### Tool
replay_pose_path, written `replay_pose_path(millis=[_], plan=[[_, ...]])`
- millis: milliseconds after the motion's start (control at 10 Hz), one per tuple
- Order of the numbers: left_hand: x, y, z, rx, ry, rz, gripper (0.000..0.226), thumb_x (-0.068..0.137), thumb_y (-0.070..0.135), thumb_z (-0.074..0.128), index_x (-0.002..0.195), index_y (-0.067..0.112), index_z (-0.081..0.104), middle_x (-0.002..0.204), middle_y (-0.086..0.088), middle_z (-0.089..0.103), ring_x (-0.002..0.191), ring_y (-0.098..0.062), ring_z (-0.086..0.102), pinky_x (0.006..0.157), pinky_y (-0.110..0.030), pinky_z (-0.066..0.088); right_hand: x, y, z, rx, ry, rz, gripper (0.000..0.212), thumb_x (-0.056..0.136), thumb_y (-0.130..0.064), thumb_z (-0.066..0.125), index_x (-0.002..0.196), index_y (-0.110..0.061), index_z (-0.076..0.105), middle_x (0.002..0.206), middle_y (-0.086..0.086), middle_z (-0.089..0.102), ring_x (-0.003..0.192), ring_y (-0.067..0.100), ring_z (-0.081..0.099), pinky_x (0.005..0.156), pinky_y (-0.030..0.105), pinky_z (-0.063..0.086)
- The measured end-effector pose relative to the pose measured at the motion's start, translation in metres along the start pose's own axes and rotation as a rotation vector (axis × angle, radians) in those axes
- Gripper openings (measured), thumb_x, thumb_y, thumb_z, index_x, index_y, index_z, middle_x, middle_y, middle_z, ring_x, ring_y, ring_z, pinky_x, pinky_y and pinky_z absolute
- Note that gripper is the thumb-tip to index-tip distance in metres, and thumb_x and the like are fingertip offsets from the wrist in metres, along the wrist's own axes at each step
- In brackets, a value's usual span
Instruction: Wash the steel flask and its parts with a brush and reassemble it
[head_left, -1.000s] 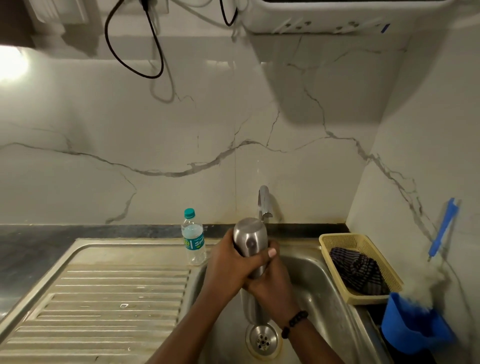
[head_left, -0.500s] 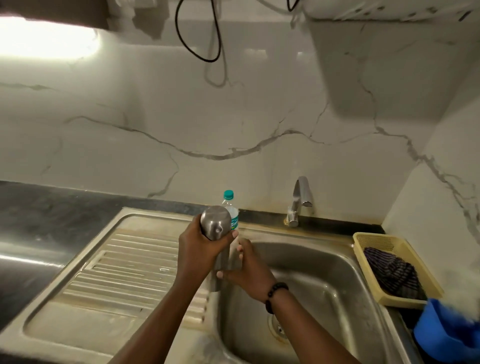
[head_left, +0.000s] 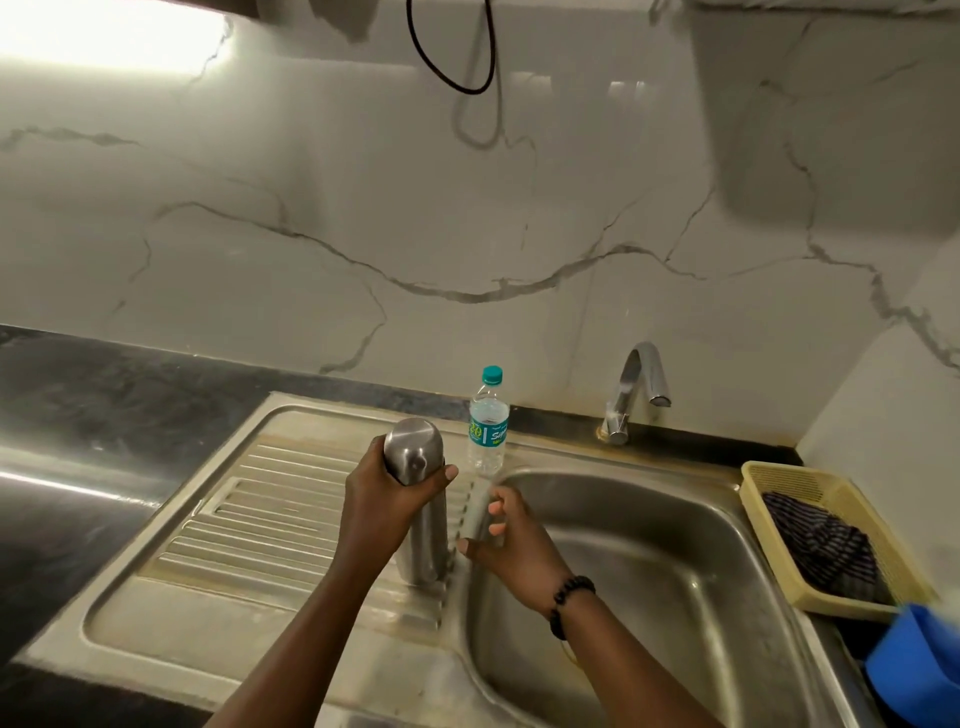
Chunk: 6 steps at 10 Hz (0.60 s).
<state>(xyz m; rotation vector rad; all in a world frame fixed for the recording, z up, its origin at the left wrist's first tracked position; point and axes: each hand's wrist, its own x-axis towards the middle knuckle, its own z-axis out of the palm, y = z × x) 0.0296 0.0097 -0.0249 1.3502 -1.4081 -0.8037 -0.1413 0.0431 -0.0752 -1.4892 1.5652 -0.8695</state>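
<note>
Left hand (head_left: 382, 496) wrapped round the top of the steel flask (head_left: 423, 501) standing on the draining board (head_left: 249, 519), right hand (head_left: 506, 538) pinching a blurred steel part (head_left: 479, 512) just beside it

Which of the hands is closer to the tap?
The right hand, at the sink basin's left edge, below-left of the tap. The left hand grips the flask farther left, over the draining board.

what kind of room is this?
Most likely a home kitchen: a steel sink with a ribbed drainboard, a tap against a marble-look backsplash, and a dark counter.
</note>
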Motion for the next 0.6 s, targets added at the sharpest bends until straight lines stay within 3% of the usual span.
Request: replay_pose_path(millis=[200,300,400,500,600], plan=[[0.004,-0.008,-0.001,-0.045,-0.081,-0.011,0.053,0.066,0.033,0.091,0.105,0.03,0.055,0.095,0.005,0.069,0.083,0.001,0.064,0.07,-0.02,0.05,0.001,0.007,-0.002,-0.009,-0.023,0.04,0.055,0.083,-0.028,0.076,0.121,-0.032,0.036,0.11,-0.018,0.044,0.091,0.001,0.05,0.077,0.015,0.042],[0.005,-0.012,0.0,-0.055,-0.094,-0.017,0.06,0.065,0.035,0.091,0.112,0.029,0.053,0.099,0.007,0.068,0.086,0.003,0.063,0.071,-0.02,0.049,0.002,0.009,-0.003,-0.023,-0.02,0.048,0.052,0.083,-0.031,0.075,0.118,-0.037,0.037,0.107,-0.017,0.045,0.094,0.006,0.053,0.079,0.02,0.045],[0.002,-0.011,-0.002,-0.118,-0.162,-0.037,0.077,0.063,0.05,0.089,0.123,0.028,0.046,0.107,0.009,0.063,0.093,0.008,0.062,0.074,-0.017,0.049,-0.001,0.009,-0.006,-0.04,-0.03,0.053,0.044,0.085,-0.03,0.073,0.113,-0.036,0.04,0.106,-0.016,0.048,0.094,0.009,0.057,0.079,0.021,0.048],[-0.002,-0.007,-0.003,-0.215,-0.112,-0.004,0.081,0.073,0.081,0.057,0.13,0.025,0.039,0.116,0.013,0.055,0.099,0.016,0.056,0.081,-0.01,0.047,-0.005,0.013,-0.012,-0.081,-0.048,0.052,0.032,0.089,-0.033,0.068,0.112,-0.03,0.046,0.109,-0.01,0.053,0.098,0.011,0.059,0.079,0.022,0.049],[-0.002,-0.002,-0.004,-0.296,0.267,0.013,0.05,0.094,0.06,0.036,0.119,0.017,0.042,0.106,0.002,0.058,0.09,0.007,0.058,0.082,-0.015,0.044,-0.011,0.02,-0.019,-0.097,-0.053,0.084,0.03,0.09,-0.037,0.065,0.115,-0.024,0.053,0.11,-0.008,0.057,0.097,0.007,0.059,0.076,0.015,0.045]])
